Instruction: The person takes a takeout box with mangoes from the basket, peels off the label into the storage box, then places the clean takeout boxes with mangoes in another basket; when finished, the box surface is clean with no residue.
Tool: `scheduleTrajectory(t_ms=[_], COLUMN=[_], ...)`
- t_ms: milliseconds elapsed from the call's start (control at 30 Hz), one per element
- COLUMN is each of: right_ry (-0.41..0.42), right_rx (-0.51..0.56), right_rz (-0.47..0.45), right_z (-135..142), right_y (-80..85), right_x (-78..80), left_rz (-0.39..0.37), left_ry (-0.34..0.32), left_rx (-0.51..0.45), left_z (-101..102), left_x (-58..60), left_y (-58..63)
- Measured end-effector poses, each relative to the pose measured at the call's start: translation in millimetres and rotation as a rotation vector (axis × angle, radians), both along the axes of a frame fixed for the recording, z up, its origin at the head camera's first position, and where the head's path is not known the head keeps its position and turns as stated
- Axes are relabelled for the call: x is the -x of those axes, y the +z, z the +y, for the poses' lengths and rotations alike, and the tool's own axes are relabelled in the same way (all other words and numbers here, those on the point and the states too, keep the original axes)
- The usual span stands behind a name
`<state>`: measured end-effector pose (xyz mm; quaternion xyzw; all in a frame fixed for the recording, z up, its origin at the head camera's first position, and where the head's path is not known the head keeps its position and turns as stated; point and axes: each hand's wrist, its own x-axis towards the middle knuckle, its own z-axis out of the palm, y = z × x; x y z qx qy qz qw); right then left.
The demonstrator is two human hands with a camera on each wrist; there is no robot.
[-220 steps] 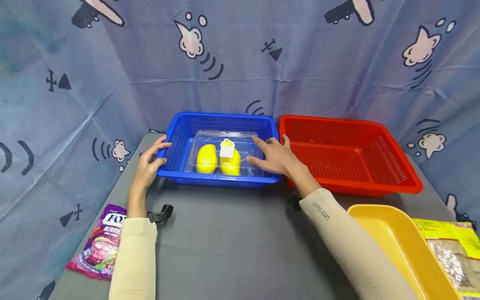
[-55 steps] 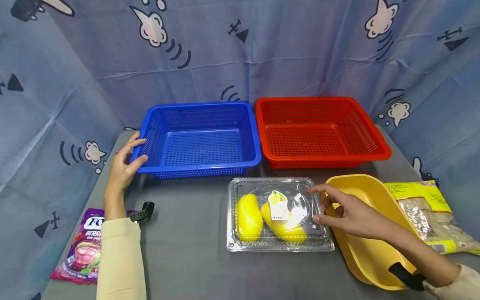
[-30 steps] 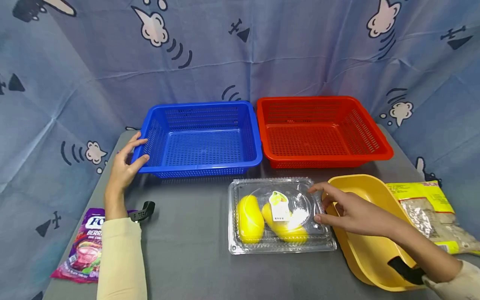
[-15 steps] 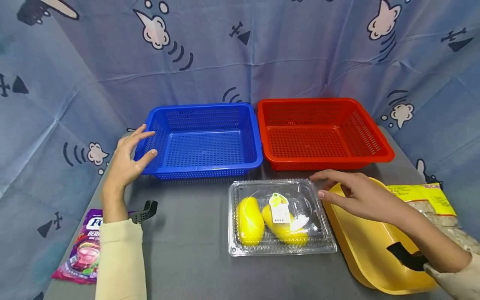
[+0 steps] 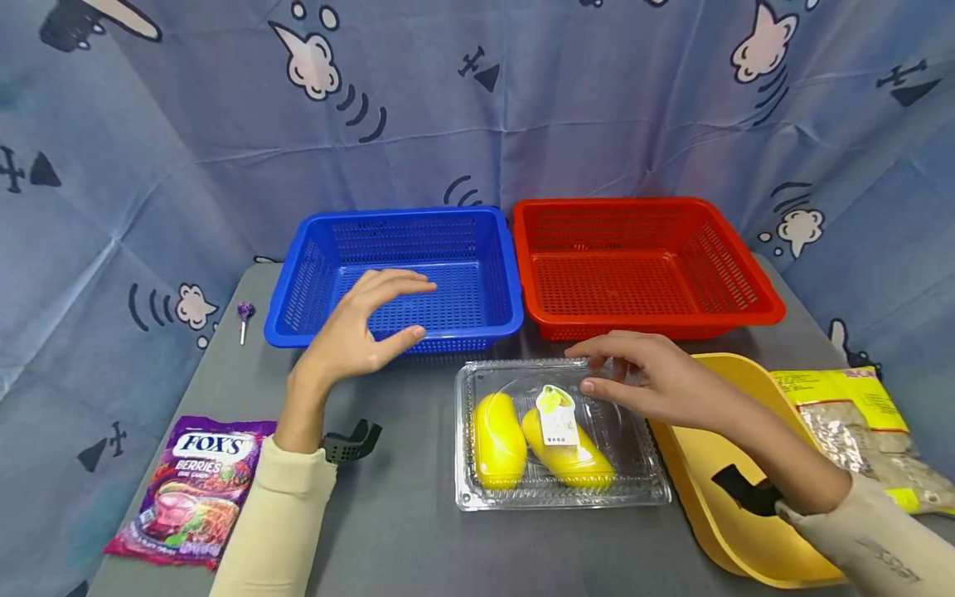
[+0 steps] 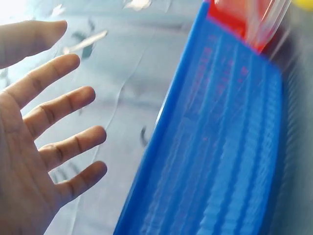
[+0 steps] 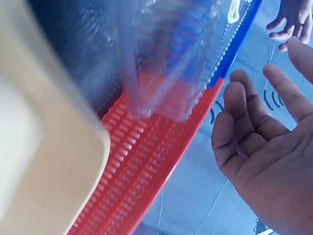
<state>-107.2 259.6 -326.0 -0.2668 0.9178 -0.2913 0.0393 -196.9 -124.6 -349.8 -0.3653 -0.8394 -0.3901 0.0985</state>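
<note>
A clear plastic box (image 5: 634, 464) with a hinged-looking lid lies on the grey table. Two yellow mangoes (image 5: 500, 439) show through it, and a white label sits on top. My right hand (image 5: 652, 377) hovers over its far right part, fingers loosely bent and nothing held. In front of the blue basket (image 5: 391, 338) my left hand (image 5: 358, 327) is raised, thumb and fingers spread apart. The left wrist view shows that palm and its fingers (image 6: 61, 110) with nothing in them. Beside the blue basket stands a red basket (image 5: 649, 319); both contain nothing visible.
A yellow tub (image 5: 694, 489) stands right of the box, under my right forearm. Beyond it lies a yellow-topped bag (image 5: 858, 423). At left are a purple candy bag (image 5: 196, 497) and a lollipop (image 5: 245, 313). A patterned curtain (image 5: 418, 166) hangs behind.
The mango box went from inside the blue basket to the table in front. My left hand released the basket's rim and moved right, uncovering the lollipop. My right hand left the box's side, moving left.
</note>
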Motion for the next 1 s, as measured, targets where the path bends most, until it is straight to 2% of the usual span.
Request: scheduleTrajectory(t_ms=[100,367,700,867,1000], right_ry=[0.016,0.052,0.071,0.058,0.052], right_rx=[-0.007,-0.005,-0.003,-0.036,-0.065], right_rz=[-0.004,-0.012,-0.001,0.002,-0.013], right_z=[-7,-18,-20,-21,-22], right_y=[-3.9,-14.1,-20.8,-23.0,-24.6], right_x=[3.2,10.6,12.3,13.2,14.5], left_rz=[-0.034,-0.065,-0.171,-0.271,-0.345], left_ry=[-0.060,-0.188,-0.296,-0.334,-0.374], left_rx=[0.017,0.046,0.114,0.213,0.299], left_z=[16,47,69,75,78], left_x=[-3.9,-13.6,-27.1,-27.7,-24.2], left_y=[-3.6,-12.8,-18.1,-24.7,-34.2])
